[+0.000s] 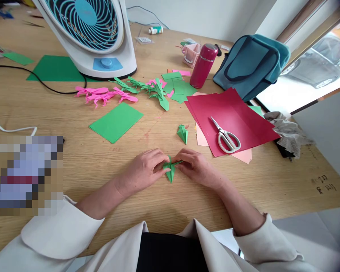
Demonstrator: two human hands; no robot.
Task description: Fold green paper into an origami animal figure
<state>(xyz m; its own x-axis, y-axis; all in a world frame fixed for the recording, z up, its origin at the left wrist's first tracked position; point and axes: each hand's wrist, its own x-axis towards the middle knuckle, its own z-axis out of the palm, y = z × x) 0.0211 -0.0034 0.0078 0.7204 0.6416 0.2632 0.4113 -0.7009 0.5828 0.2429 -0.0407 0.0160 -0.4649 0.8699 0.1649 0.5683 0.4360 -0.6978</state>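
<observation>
Cream sleeves frame the left hand [144, 170] and right hand [197, 168], pinching a small green paper fold [170, 170] between them against the wooden table [107, 162] for creasing, scissors [226, 136] on red sheets [235, 113] just beyond the right hand.

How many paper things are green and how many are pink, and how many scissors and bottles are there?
Green folded piece in both hands: 1
Green folded piece lying alone: 1
Flat green square: 1
Scissors: 1
Bottle: 1
Green and pink figure heaps: too tangled to count
Total counted: 5
</observation>
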